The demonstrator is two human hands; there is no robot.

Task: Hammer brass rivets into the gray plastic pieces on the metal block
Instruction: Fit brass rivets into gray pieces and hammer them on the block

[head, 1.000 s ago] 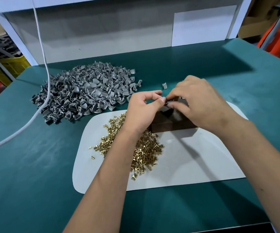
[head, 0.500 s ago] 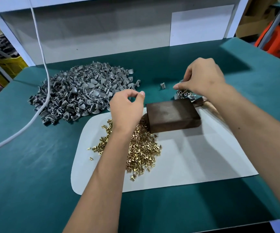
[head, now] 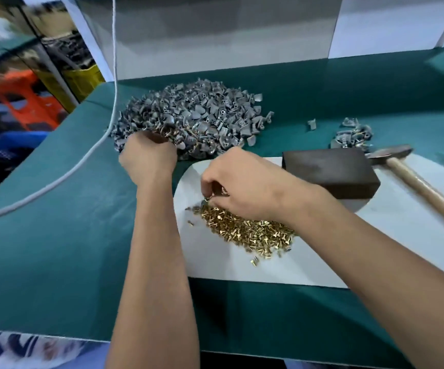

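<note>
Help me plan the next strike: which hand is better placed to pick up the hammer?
Right, probably. The hammer lies right of the metal block, on the right hand side; the left hand is far off, at the gray pile.

1. A teal-covered table [head: 42, 235] fills most of the view, its front edge running along 6 o'clock.
2. A pale grey back panel [head: 215, 35] stands upright along the table's far edge at 12 o'clock.
3. A white cord [head: 114, 49] hangs down at 11 o'clock and trails across the table toward 9 o'clock.
4. Beyond the table at 10 o'clock sit an orange plastic stool [head: 26, 102], a yellow crate [head: 82, 78] and a blue crate [head: 10, 145], all blurred.
5. Light falls from above; a shadow lies on the table under the back panel.
</note>
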